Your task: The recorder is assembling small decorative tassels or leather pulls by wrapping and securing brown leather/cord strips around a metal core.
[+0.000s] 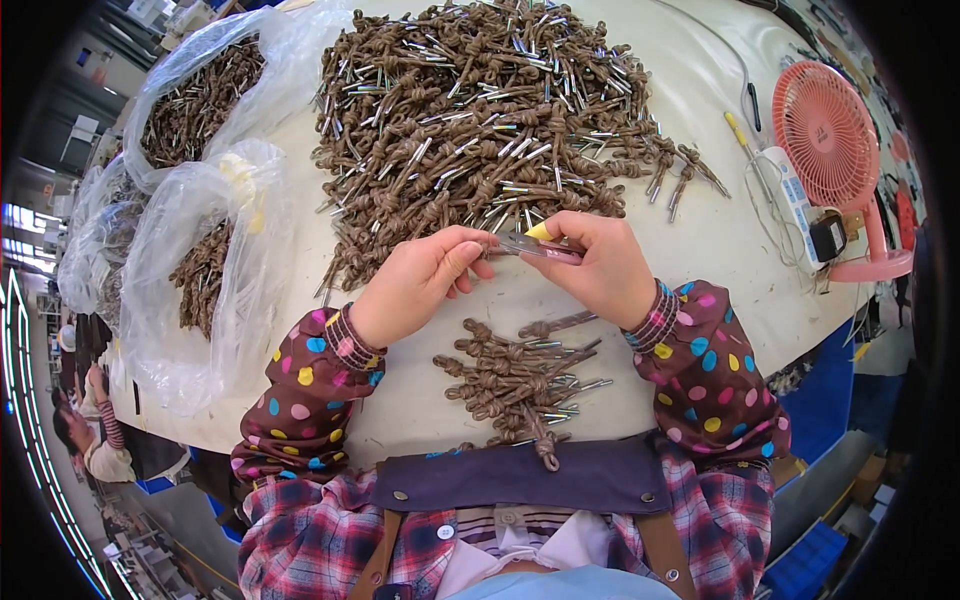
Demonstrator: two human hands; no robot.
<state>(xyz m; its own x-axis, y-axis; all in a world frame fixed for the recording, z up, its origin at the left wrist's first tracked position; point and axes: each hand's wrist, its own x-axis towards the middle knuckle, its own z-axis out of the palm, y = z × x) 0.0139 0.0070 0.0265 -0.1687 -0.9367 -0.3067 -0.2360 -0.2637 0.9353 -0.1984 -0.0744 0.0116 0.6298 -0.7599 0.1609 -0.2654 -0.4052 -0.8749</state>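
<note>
Seeming light and soft, knotted brown cords (505, 378) are best held mid-knot; metal tool (521, 243) gripped by right hand (605, 268); left hand (415, 282) pinched, contents unclear.

I see both arms come up from the lower edge, elbows out, left forearm (312, 395) and right forearm (712, 380) sleeved and angled inward. Left hand (420, 285): bare, lower fingers curled, left thumb (460, 260) up against the index, pinching at the tips. Right hand (605, 270): bare, closed in a grip, index bent, right thumb (550, 273) pointing left. Hands about level, fingertips near each other, by my read.
</note>
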